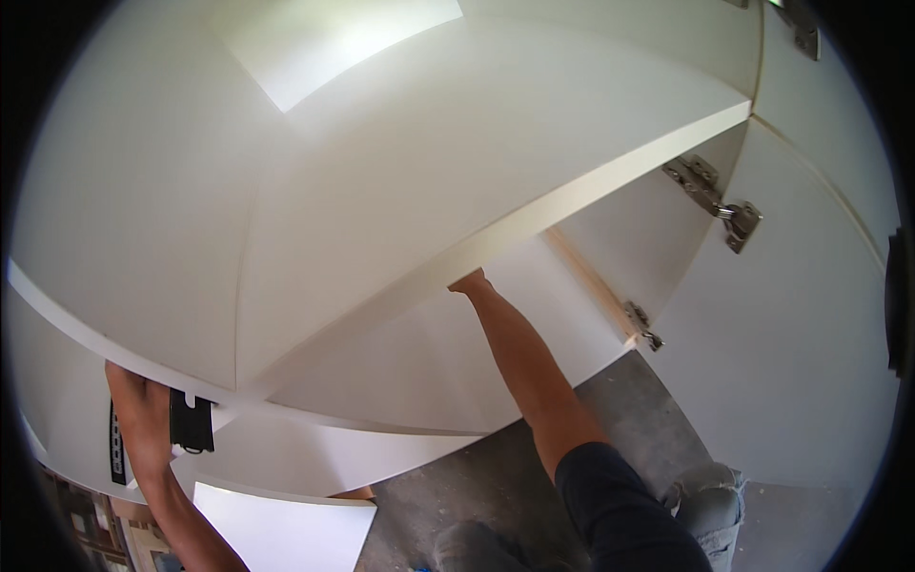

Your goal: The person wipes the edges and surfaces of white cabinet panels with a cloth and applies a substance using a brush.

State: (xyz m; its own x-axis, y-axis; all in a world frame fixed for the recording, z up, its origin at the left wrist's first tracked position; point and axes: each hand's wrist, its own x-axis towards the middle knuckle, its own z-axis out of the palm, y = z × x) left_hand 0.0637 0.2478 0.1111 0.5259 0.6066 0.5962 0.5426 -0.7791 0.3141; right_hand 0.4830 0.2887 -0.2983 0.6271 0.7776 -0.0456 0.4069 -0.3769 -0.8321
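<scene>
A white cabinet with a wide shelf (419,200) fills most of the view. My right hand (471,280) reaches in below the shelf's front edge, with its fingers hidden behind that edge. On the left, my left hand (138,405) is at the edge of an upright white panel (67,329), its fingertips out of sight behind it. Right beside this hand is a black plate-like piece (193,419) with a notch at its top; whether I hold it cannot be made out. A slotted black strip (117,443) stands just left of my left wrist.
An open white door (801,315) stands at the right, joined by metal hinges (715,195). Below lie a loose white board (286,524) and a grey concrete floor (448,505). My knee in worn jeans (710,500) is at the lower right. Shelving with boxes shows at the lower left.
</scene>
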